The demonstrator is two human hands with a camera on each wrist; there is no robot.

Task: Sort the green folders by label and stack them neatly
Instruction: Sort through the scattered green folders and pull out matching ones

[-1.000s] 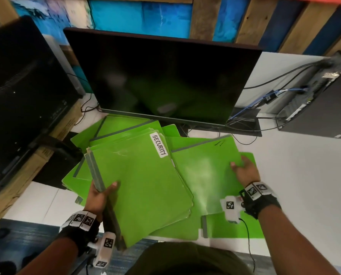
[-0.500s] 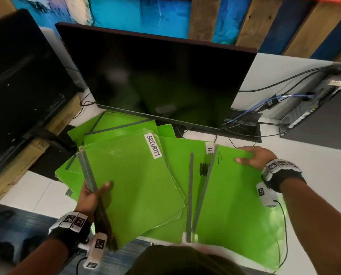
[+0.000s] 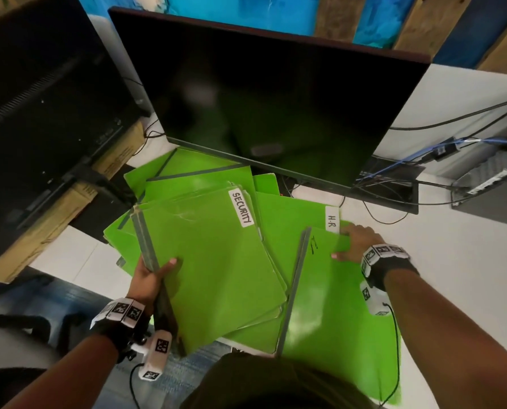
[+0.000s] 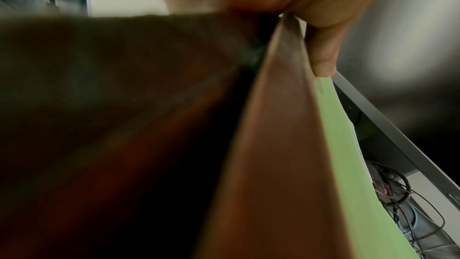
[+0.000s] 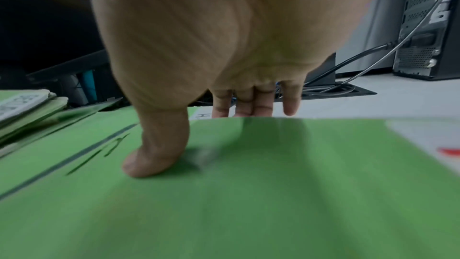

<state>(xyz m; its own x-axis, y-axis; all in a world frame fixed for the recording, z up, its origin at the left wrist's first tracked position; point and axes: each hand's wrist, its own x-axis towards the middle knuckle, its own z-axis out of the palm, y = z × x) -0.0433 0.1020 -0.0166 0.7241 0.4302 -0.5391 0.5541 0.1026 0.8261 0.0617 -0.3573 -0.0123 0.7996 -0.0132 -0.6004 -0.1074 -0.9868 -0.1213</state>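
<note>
On the white worktop [image 3: 441, 290], seen from the head view, the left hand [image 3: 149, 276] grips the spine edge of a held stack of green folders [image 3: 214, 270], thumb on top, its uppermost cover tagged with the SECURITY label [image 3: 241, 210]. That stack overhangs the worktop's near edge, long axis running from near edge toward the monitor [image 3: 264, 107] at the back. Toward the right, the right hand [image 3: 354, 242] holds the far edge of a loose folder [image 3: 335, 314], thumb on the cover and fingers over the edge. Just beyond its fingers the H.R label [image 3: 332, 220] shows on a folder beneath. More folders [image 3: 187, 172] lie fanned under the monitor's lower edge.

Left wrist view: mostly dark and blurred; the thumb [image 4: 321, 46] presses a green cover [image 4: 348, 164] beside the stack's brown spine.

Right wrist view: the thumb [image 5: 156, 145] lies flat on the green cover [image 5: 248, 194] while the fingers [image 5: 254, 103] curl over its far edge, so the hand pinches it.

The loose folder lies right of the held stack, spines roughly parallel, the right hand being nearer; I judge its label decides which pile it joins.
</note>
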